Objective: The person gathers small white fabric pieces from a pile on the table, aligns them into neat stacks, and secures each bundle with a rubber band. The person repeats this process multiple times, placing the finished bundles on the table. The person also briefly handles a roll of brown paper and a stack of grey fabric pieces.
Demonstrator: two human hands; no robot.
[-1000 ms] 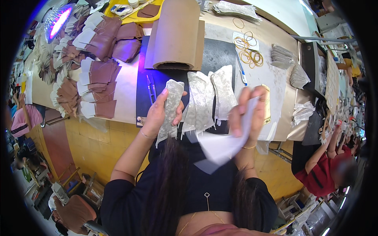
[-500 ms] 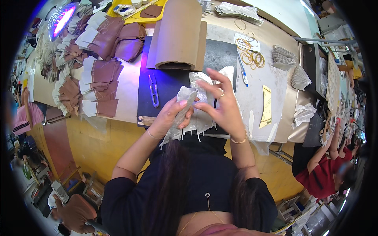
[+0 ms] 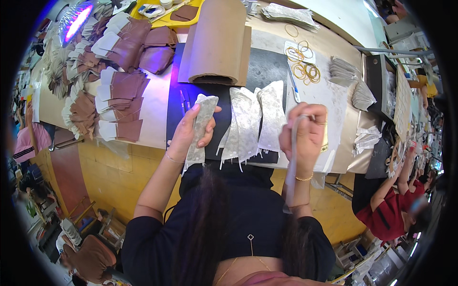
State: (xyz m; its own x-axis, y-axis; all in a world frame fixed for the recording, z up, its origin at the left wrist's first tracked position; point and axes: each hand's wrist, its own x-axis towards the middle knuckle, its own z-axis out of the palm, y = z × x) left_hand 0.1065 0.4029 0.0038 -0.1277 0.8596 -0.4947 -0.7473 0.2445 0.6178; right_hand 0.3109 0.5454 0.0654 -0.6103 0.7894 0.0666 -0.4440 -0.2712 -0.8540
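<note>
My left hand (image 3: 180, 138) is wrapped round a small stack of silvery grey, shaped cut pieces (image 3: 204, 119), held nearly upright. Its fingers partly cover the thread snips (image 3: 185, 101) on the dark mat (image 3: 269, 66). Closed at the right edge of that mat, my right hand (image 3: 309, 131) grips a long, narrow greyish strip (image 3: 292, 164). The strip hangs past my wrist, smeared by motion, so its exact kind is unclear. Between my hands, more silvery grey pieces (image 3: 244, 124) lie fanned along the mat's front edge.
A curved brown board form (image 3: 217, 43) stands behind the pieces. Brown and white cut pieces (image 3: 121, 100) crowd the left under a glowing lamp (image 3: 75, 24). Rubber bands (image 3: 305, 66), a pen (image 3: 294, 86) and grey stacks (image 3: 344, 70) lie right. Other people work at both sides.
My hands have parted: the left has shifted left with its stack turned more upright. The right has moved right and now grips the hanging strip, its fingers closed where they were spread.
</note>
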